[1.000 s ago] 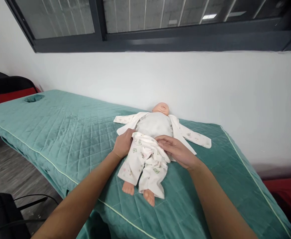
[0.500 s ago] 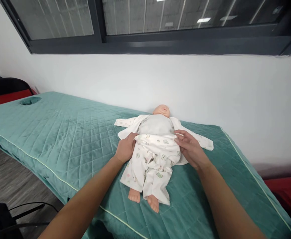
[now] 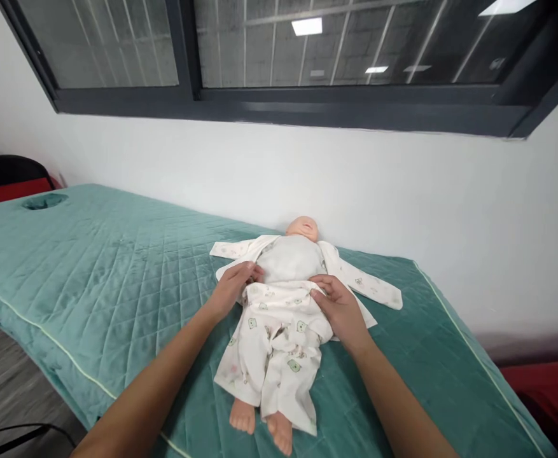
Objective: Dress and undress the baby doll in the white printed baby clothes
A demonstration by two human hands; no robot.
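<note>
A baby doll (image 3: pixel 302 228) lies on its back on the green quilted bed cover, its bare feet toward me. It wears white patterned pants (image 3: pixel 279 343) and a light grey top (image 3: pixel 292 257). A white patterned jacket (image 3: pixel 374 289) lies spread open beneath it, sleeves out to both sides. My left hand (image 3: pixel 235 286) is at the left end of the waistband, fingers bent over the doll's side; whether they grip cloth is hidden. At the right part of the waistband, my right hand (image 3: pixel 338 305) pinches the pants' top edge between thumb and fingers.
The green bed (image 3: pixel 130 254) stands against a white wall below a dark-framed window (image 3: pixel 279 105). Black and red seats show at the far left, red fabric (image 3: pixel 546 388) at the lower right. A black cable runs near the floor at lower left.
The view has shifted a little. My left hand has lifted slightly off the waistband's edge toward the belly. My right hand has moved inward along the waistband and closed on it.
</note>
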